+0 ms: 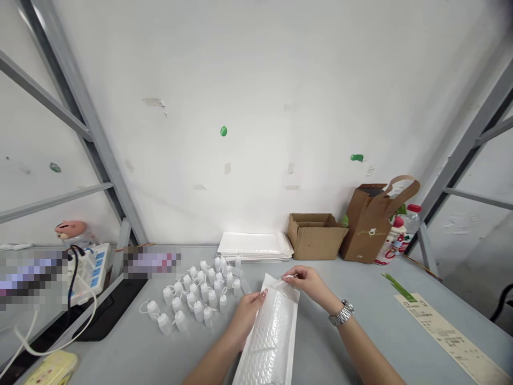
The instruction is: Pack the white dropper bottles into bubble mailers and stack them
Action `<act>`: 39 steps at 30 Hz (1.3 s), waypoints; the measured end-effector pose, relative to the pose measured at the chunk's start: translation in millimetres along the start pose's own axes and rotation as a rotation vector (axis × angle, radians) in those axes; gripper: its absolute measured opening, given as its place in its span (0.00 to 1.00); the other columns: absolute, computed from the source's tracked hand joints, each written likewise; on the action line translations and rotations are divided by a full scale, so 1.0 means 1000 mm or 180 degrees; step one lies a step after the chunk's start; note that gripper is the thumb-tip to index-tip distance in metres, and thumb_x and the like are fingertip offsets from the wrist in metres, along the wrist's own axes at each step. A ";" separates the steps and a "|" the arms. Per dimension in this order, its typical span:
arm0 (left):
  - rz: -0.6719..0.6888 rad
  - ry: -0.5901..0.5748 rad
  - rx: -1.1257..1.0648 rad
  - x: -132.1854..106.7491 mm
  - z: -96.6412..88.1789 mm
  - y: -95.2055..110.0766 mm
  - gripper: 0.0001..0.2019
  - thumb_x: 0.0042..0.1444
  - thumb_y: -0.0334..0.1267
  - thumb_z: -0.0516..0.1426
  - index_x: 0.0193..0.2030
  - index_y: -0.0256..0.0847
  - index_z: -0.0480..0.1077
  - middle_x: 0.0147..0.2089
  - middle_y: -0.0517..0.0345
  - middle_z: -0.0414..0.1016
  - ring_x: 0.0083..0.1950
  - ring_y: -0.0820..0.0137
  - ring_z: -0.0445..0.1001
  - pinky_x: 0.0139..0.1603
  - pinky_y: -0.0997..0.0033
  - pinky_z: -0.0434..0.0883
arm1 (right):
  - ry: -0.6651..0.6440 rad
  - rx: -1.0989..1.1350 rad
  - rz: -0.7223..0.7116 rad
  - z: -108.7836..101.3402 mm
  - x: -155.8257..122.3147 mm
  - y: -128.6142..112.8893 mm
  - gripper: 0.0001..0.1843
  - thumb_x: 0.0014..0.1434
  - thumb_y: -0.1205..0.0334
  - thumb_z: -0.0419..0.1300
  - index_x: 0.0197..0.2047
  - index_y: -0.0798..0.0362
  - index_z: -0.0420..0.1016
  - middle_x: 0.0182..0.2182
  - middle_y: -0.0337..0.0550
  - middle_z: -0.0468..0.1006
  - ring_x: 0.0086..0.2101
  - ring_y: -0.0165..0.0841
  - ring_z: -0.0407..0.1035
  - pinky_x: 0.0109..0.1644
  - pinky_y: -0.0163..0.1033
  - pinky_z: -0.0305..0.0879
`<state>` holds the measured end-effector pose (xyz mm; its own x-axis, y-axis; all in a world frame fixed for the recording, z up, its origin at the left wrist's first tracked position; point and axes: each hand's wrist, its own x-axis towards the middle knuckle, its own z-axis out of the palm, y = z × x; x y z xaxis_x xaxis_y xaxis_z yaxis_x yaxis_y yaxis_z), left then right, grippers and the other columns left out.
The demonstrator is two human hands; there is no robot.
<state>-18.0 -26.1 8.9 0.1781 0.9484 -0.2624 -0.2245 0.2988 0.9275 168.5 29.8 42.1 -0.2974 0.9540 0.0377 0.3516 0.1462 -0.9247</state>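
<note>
A white bubble mailer [270,337] lies lengthwise on the grey table in front of me. My left hand [249,313] rests on its left edge near the top, fingers curled against it. My right hand [306,282], with a metal watch on the wrist, pinches the flap or seal strip at the mailer's top end. Just left of the mailer stand several small white bottles [196,299] with tethered caps, grouped in a cluster.
A stack of white mailers [254,246] lies at the back by the wall. Beside it sit an open cardboard box [315,235], a brown paper bag [371,224] and drink bottles [396,235]. A power strip [88,270] with cables is at left; a long paper slip [444,334] at right.
</note>
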 end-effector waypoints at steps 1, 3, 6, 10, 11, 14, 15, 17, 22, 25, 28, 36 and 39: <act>-0.0013 -0.0063 0.0031 -0.001 0.001 0.001 0.25 0.38 0.59 0.60 0.27 0.34 0.72 0.23 0.58 0.71 0.28 0.70 0.67 0.33 0.71 0.60 | -0.0101 0.0017 0.0021 0.001 0.000 0.000 0.16 0.46 0.49 0.61 0.27 0.55 0.76 0.23 0.40 0.74 0.26 0.31 0.64 0.31 0.36 0.59; -0.0019 -0.0138 0.0133 -0.004 0.004 0.004 0.25 0.38 0.60 0.60 0.26 0.34 0.72 0.23 0.58 0.70 0.27 0.70 0.66 0.32 0.72 0.60 | -0.0339 0.0036 0.0069 0.005 0.001 0.002 0.18 0.47 0.48 0.60 0.25 0.56 0.75 0.20 0.38 0.71 0.24 0.29 0.62 0.29 0.35 0.57; -0.0007 -0.0161 0.0229 -0.006 0.006 0.004 0.26 0.37 0.61 0.59 0.25 0.34 0.72 0.22 0.59 0.69 0.27 0.70 0.65 0.32 0.72 0.59 | -0.0422 0.0168 0.0023 0.015 0.002 0.009 0.17 0.48 0.48 0.60 0.28 0.55 0.74 0.20 0.36 0.69 0.24 0.29 0.62 0.30 0.35 0.57; -0.0050 -0.0180 0.0136 -0.005 0.006 0.000 0.25 0.37 0.60 0.60 0.24 0.35 0.71 0.20 0.61 0.67 0.25 0.73 0.63 0.30 0.73 0.58 | 0.0210 0.0315 0.0009 0.031 0.003 0.015 0.16 0.45 0.53 0.63 0.35 0.54 0.70 0.21 0.33 0.67 0.25 0.29 0.62 0.30 0.34 0.57; -0.0025 -0.0153 0.0127 -0.004 0.005 -0.001 0.25 0.37 0.60 0.60 0.23 0.35 0.70 0.20 0.61 0.67 0.24 0.73 0.63 0.29 0.73 0.58 | 0.0291 0.0257 0.0026 0.034 0.002 0.015 0.16 0.45 0.53 0.63 0.34 0.54 0.69 0.21 0.33 0.67 0.25 0.29 0.62 0.30 0.34 0.57; 0.0130 -0.0031 0.0128 -0.002 0.004 -0.002 0.25 0.37 0.60 0.59 0.23 0.35 0.70 0.20 0.60 0.67 0.25 0.72 0.63 0.29 0.73 0.59 | 0.0311 -0.0034 -0.0071 0.042 -0.004 0.011 0.13 0.50 0.52 0.59 0.29 0.54 0.68 0.22 0.35 0.68 0.26 0.29 0.61 0.31 0.34 0.56; 0.0162 -0.0019 0.0107 -0.002 0.003 -0.002 0.25 0.38 0.60 0.59 0.24 0.35 0.71 0.21 0.59 0.68 0.26 0.71 0.64 0.30 0.72 0.59 | 0.0306 -0.0140 -0.0123 0.044 -0.006 0.009 0.15 0.52 0.50 0.57 0.26 0.54 0.67 0.21 0.35 0.67 0.26 0.28 0.60 0.30 0.33 0.56; 0.0202 -0.0021 0.0060 -0.002 0.003 -0.001 0.26 0.39 0.61 0.59 0.27 0.35 0.72 0.24 0.57 0.71 0.29 0.68 0.67 0.32 0.71 0.61 | 0.0213 -0.0317 -0.0192 0.048 -0.010 0.005 0.20 0.57 0.48 0.51 0.22 0.54 0.63 0.19 0.34 0.63 0.24 0.27 0.57 0.28 0.33 0.53; 0.0303 0.0073 0.0150 -0.002 0.001 0.001 0.26 0.40 0.59 0.59 0.31 0.34 0.74 0.29 0.55 0.74 0.35 0.64 0.69 0.37 0.69 0.62 | -0.0302 -0.0899 -0.0492 0.048 -0.015 -0.001 0.25 0.61 0.47 0.44 0.21 0.54 0.64 0.18 0.34 0.62 0.23 0.27 0.56 0.28 0.33 0.53; 0.0309 0.0103 0.0233 -0.002 0.002 0.000 0.26 0.41 0.60 0.58 0.29 0.34 0.74 0.28 0.55 0.73 0.36 0.64 0.69 0.39 0.69 0.62 | -0.0391 -0.1655 -0.0924 0.034 -0.022 -0.010 0.21 0.61 0.49 0.47 0.26 0.54 0.69 0.23 0.39 0.69 0.28 0.32 0.61 0.36 0.37 0.57; 0.0239 0.0029 0.0071 -0.003 0.003 0.001 0.27 0.42 0.60 0.57 0.31 0.33 0.74 0.28 0.54 0.74 0.35 0.64 0.69 0.39 0.68 0.62 | -0.0305 -0.1855 -0.1192 0.016 -0.030 -0.022 0.16 0.60 0.50 0.50 0.36 0.51 0.73 0.32 0.44 0.74 0.37 0.37 0.65 0.45 0.43 0.58; 0.0193 0.0309 -0.0073 -0.007 0.001 0.009 0.26 0.41 0.58 0.59 0.34 0.34 0.73 0.35 0.51 0.77 0.42 0.60 0.71 0.44 0.67 0.64 | 0.0624 -0.0387 -0.0212 0.012 -0.020 -0.007 0.22 0.51 0.45 0.58 0.43 0.50 0.74 0.40 0.46 0.74 0.38 0.37 0.67 0.41 0.42 0.64; 0.0057 0.0137 0.0073 -0.011 0.003 0.013 0.25 0.41 0.57 0.59 0.34 0.34 0.73 0.35 0.50 0.77 0.42 0.59 0.72 0.43 0.66 0.65 | 0.0387 0.0113 0.0313 0.021 -0.015 0.009 0.22 0.47 0.44 0.59 0.34 0.55 0.77 0.30 0.44 0.76 0.29 0.35 0.67 0.32 0.39 0.63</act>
<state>-20.1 -32.7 24.1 0.1328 0.9574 -0.2564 -0.2051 0.2796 0.9379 157.1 10.8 25.5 -0.1528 0.9882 -0.0101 0.3416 0.0432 -0.9388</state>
